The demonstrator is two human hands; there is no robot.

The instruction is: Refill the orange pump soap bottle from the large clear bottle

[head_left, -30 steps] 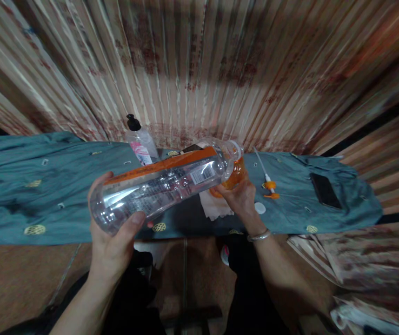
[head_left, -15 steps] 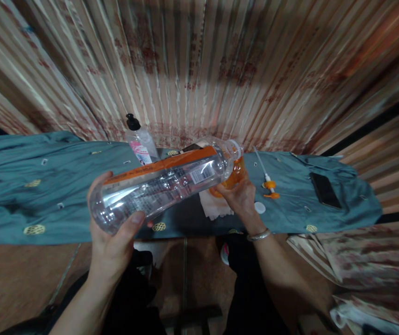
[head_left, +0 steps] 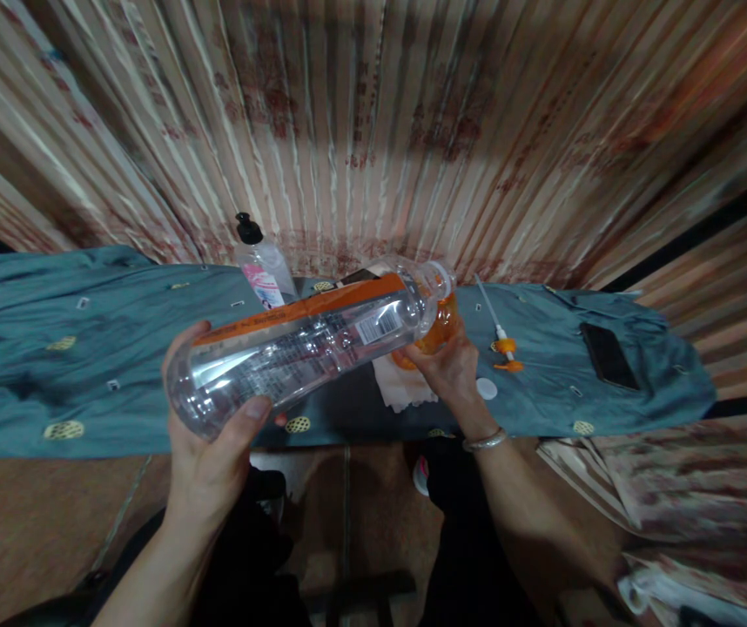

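Clear and orange-labelled, the plastic bottle (head_left: pixel 308 344) lies tilted in the grip of the left hand (head_left: pixel 207 448) above the counter (head_left: pixel 118 348), its neck by the orange bottle (head_left: pixel 444 324) the right hand (head_left: pixel 452 366) holds. One pump (head_left: pixel 506 347) is already out; liquid left, I cannot tell.

We look from one head-worn camera, close above and just behind the near edge of the cloth-covered tabletop (head_left: pixel 135 335), facing forward and down, with the pleated curtain (head_left: pixel 373 113) rising beyond its far edge.
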